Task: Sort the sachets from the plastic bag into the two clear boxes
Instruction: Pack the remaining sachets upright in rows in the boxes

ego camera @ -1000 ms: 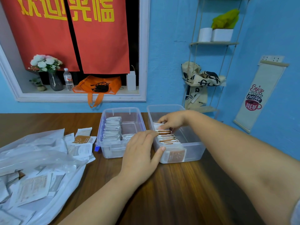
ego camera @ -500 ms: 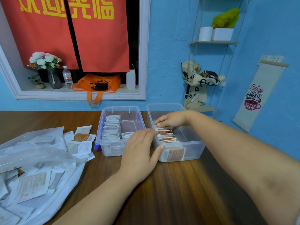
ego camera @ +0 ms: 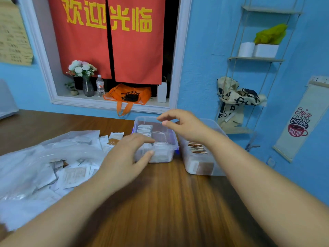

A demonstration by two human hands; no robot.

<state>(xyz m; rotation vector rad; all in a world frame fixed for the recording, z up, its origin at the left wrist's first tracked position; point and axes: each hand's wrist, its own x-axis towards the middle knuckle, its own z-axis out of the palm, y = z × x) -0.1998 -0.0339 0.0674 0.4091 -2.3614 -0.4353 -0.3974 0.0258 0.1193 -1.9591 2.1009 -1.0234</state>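
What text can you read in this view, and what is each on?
"欢迎光临": red door curtain.
"Enjoy YOUR Coffee BREAK": hanging wall scroll.
Print on the sachets, the wall notice and the water bottle: too blurred to read.

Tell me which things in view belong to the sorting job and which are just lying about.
Job: crumpled clear plastic bag of white paper sachets; left clear plastic box; right clear plastic box; left hand, right hand.
Lying about: orange fabric tote bag; clear water bottle; glass vase of white flowers; green potted plant; coffee-break wall banner.
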